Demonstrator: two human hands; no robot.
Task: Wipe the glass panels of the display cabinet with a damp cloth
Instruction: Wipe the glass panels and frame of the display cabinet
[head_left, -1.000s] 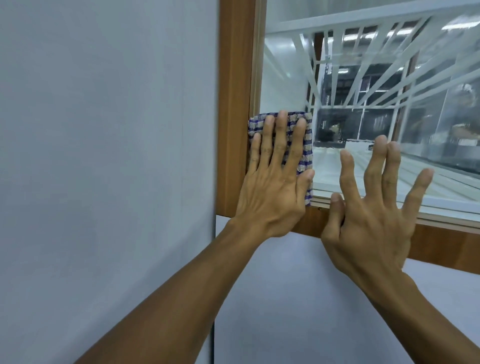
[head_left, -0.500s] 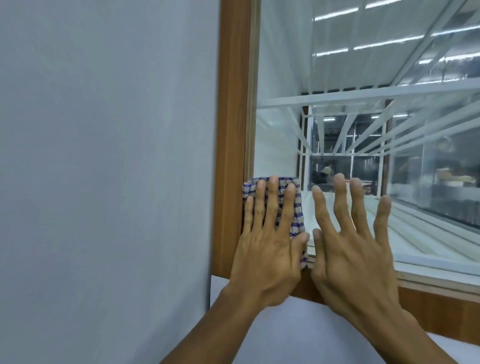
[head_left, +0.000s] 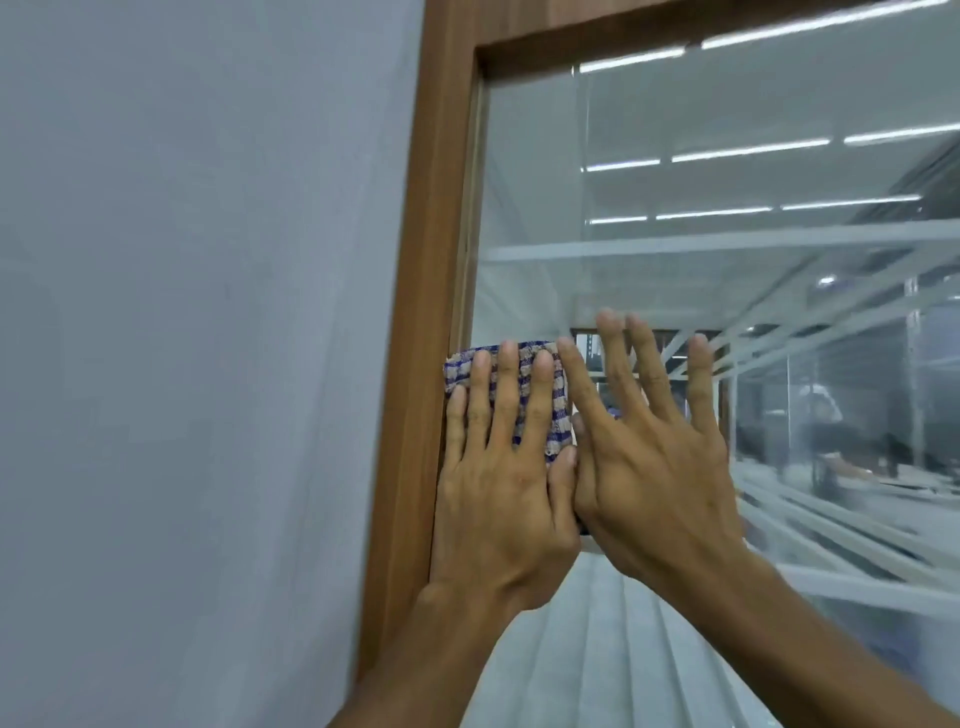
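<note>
Left hand (head_left: 498, 499) hides most of the cloth (head_left: 559, 421).

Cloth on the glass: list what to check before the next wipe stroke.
1. Cloth flat under left hand, fingers straight: ok.
2. Cloth on glass panel, against wooden frame: ok.
3. Rightward path free: not ok, right hand sits right beside the cloth.
4. Room on the glass above the cloth: ok.
5. Cloth damp: cannot tell.

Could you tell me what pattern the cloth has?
The cloth is blue-and-beige checked, seen in the head view.
</note>
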